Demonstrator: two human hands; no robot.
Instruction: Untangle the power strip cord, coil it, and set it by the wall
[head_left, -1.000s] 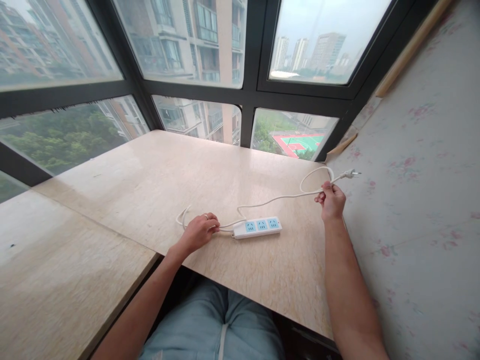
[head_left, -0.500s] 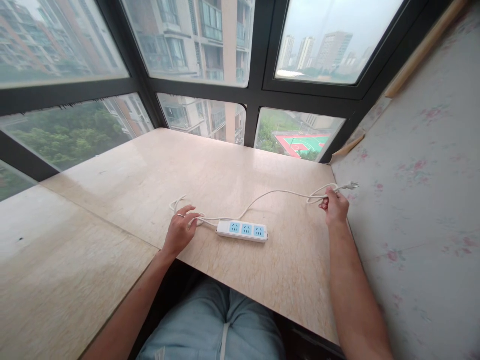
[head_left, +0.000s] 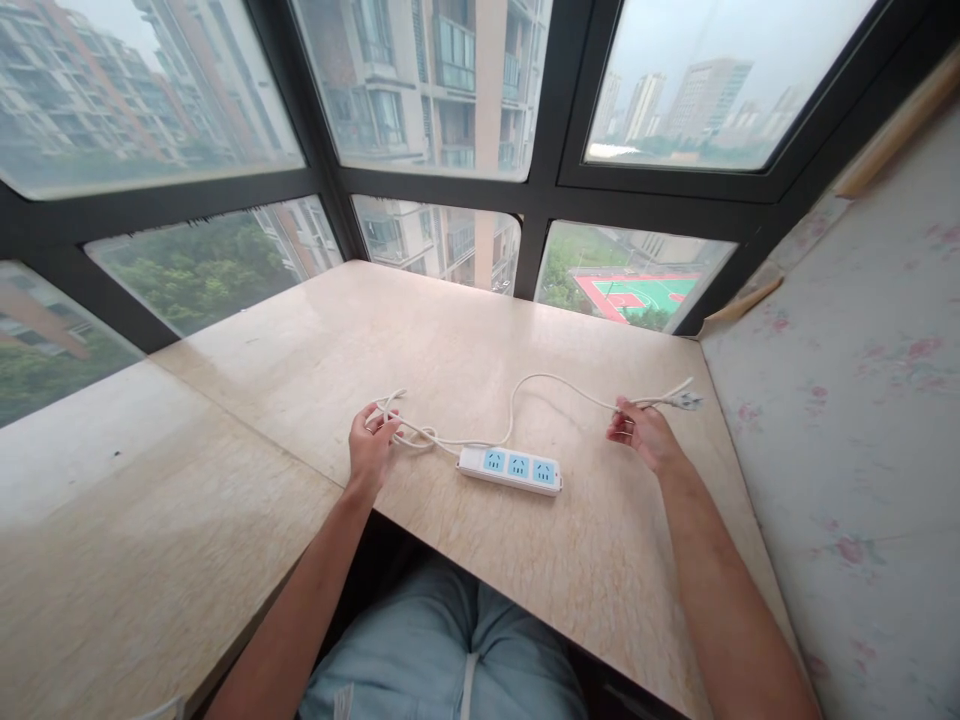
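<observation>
A white power strip (head_left: 511,469) with three blue sockets lies on the beige stone-look tabletop (head_left: 450,350). Its white cord (head_left: 517,395) loops left from the strip, then arcs right to the plug (head_left: 688,401). My left hand (head_left: 373,443) is closed on the bunched loop of cord at the left of the strip. My right hand (head_left: 643,432) pinches the cord a little short of the plug, which sticks out to the right above the table's right edge.
Large dark-framed windows (head_left: 540,190) wrap the far side of the table. A pale floral-patterned wall (head_left: 862,420) stands close on the right. A second tabletop section (head_left: 112,520) adjoins on the left. My legs in light jeans (head_left: 450,660) are under the near edge.
My right hand has come down and left with the cord, flattening its raised loop. My left hand shifted from beside the strip to the cord loop farther back. The strip turned slightly.
</observation>
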